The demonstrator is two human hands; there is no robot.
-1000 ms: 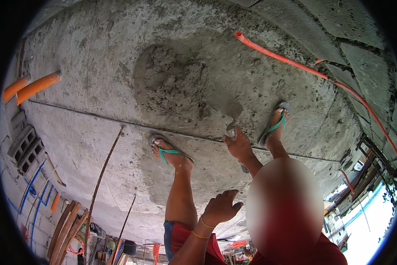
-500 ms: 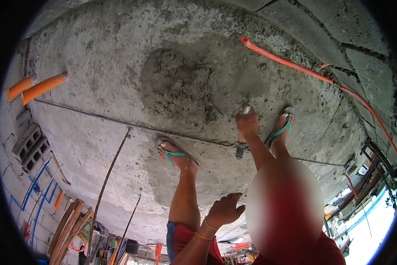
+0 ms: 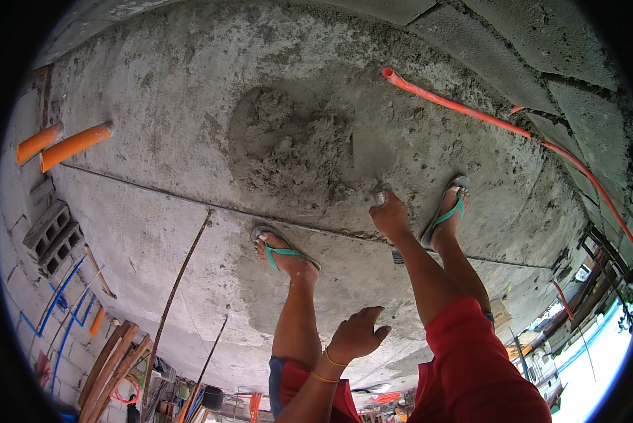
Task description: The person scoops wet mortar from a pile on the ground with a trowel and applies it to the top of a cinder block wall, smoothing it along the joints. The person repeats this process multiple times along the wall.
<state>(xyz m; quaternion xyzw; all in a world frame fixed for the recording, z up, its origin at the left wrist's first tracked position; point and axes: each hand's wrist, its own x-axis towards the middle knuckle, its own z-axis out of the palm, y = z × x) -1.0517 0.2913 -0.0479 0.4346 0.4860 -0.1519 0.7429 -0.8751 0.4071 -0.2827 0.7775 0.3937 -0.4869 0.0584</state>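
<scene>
My right hand (image 3: 390, 215) is closed round the handle of a trowel, with a bit of bare metal showing just ahead of the fingers. The blade seems coated in grey mortar and is hard to tell from the mix. A dark ridged end (image 3: 399, 255), perhaps of the handle, is partly hidden behind my forearm. To the left of the blade lies a lumpy heap of wet mortar (image 3: 288, 151) on the concrete floor (image 3: 154, 106). My left hand (image 3: 358, 333) hangs in front of my left leg with fingers apart and nothing in it.
My feet in green-strapped flip-flops stand either side. A thin rod (image 3: 225, 208) crosses the floor. An orange-red pipe (image 3: 457, 106) lies along the block wall at the right. Two orange pipes (image 3: 77, 146), hollow blocks (image 3: 52, 240) and wood strips (image 3: 112, 370) are at the left.
My right hand has drawn back slightly toward me and left with the trowel. The mortar heap's right edge looks pushed about. My left hand has hardly moved.
</scene>
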